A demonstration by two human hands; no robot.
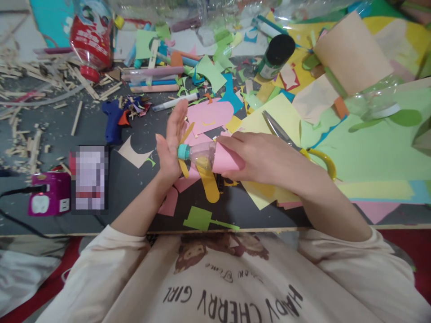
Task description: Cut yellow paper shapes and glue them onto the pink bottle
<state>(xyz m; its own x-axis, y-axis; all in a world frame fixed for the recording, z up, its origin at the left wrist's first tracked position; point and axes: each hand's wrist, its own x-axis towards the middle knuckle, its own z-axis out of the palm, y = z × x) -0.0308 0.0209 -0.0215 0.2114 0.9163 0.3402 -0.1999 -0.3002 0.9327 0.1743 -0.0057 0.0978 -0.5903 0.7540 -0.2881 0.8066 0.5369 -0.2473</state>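
Note:
A small clear plastic bottle (202,154) lies on its side above the table, its teal cap (183,151) pointing left. Pink paper (226,157) wraps the bottle's right part, and my right hand (251,157) is closed around that wrapped part. My left hand (172,143) is open, its fingers stretched upward and its palm by the cap; whether it touches the cap I cannot tell. Yellow paper strips (208,181) stick out near the bottle's neck. Just behind lies a rounded pink paper shape (215,115) with a small yellow curve on it.
Scissors with yellow handles (319,163) lie right of my right hand on coloured paper sheets (370,152). To the left are a blue glue gun (113,121), a purple box (50,193) and wood sticks. Markers, scraps, a black-capped jar (276,56) and a red-labelled bottle (91,36) stand farther back.

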